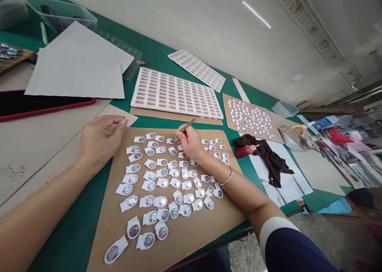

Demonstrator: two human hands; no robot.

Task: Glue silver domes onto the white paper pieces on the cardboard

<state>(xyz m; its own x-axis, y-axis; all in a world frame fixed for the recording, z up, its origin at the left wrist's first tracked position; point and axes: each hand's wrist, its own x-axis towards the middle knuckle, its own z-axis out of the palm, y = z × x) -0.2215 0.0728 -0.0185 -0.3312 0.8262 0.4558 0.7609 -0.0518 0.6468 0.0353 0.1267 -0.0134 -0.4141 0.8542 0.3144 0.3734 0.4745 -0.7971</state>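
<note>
A brown cardboard sheet (179,240) lies before me, carrying many small white tabs with round silver discs, such as the tab (115,252) at its near left corner. My right hand (191,142) is closed around metal tweezers (188,125), above the far part of the sheet; the tips are near a white tab (171,140). Over the sheet's far left corner, my left hand (101,140) has its thumb and forefinger pressed together. Whatever lies between those fingertips, if anything, is too small to make out.
Behind the sheet is a white slotted tray (176,93), with another slotted panel (198,69) beyond. White papers (80,65) and a red-edged black device (44,105) lie left. At right are a second cardboard with tabs (228,109), a red bottle (244,151) and dark cloth (271,160).
</note>
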